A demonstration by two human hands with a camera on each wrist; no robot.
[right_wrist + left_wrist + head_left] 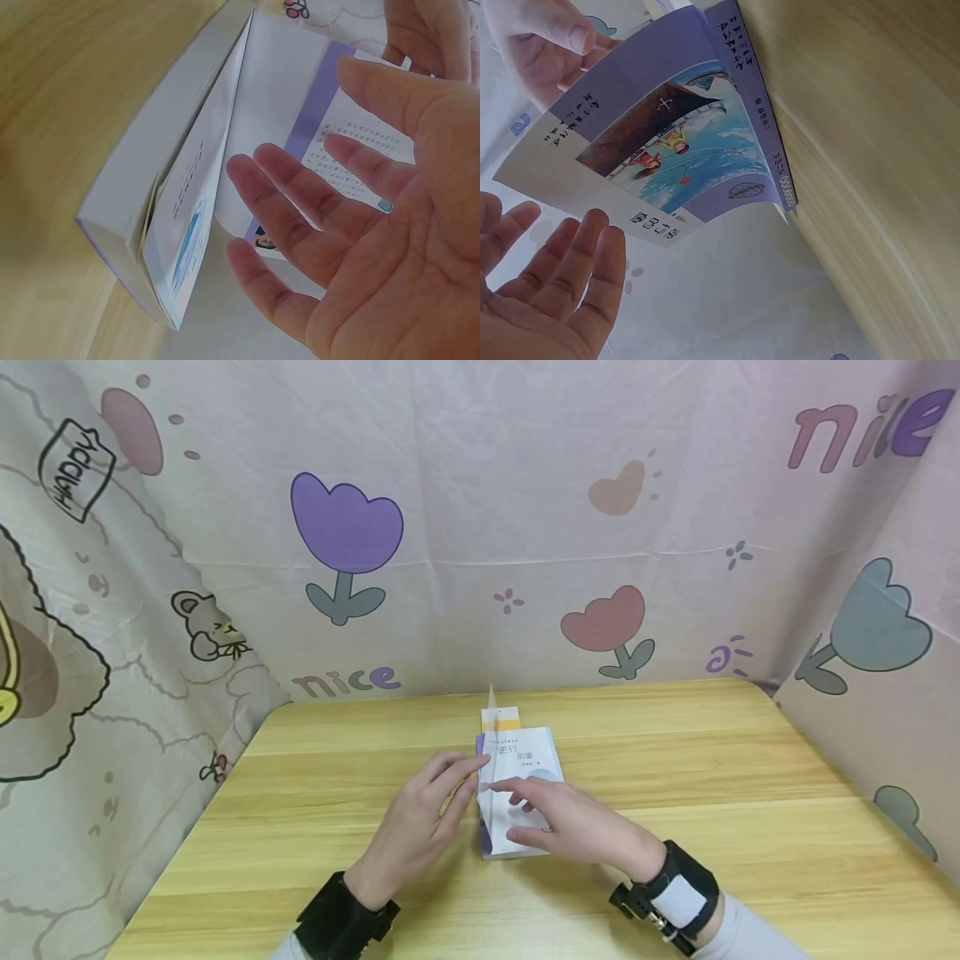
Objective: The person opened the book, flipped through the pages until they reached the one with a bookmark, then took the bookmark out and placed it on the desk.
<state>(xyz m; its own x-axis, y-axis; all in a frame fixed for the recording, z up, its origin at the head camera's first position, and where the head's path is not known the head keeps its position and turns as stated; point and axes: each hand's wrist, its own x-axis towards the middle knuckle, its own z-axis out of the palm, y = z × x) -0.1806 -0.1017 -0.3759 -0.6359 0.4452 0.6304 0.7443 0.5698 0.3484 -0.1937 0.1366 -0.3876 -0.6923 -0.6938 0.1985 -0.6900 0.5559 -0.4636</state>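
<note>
A paperback book lies on the table with its front cover raised; from the head the cover appears almost edge-on. The left wrist view shows the outer side of the cover, purple and white with a picture of a ship and two figures. My left hand is on the cover's left, fingers extended near it; contact cannot be told. My right hand hovers over the title page, fingers loosely spread, its index fingertip near the cover's edge. Facing it is the cover's inner flap with printed text.
Behind the book's top edge a white and yellow piece sticks out. Under everything is a wood-grain table. A patterned cloth hangs along the back and both sides. Each wrist wears a black strap.
</note>
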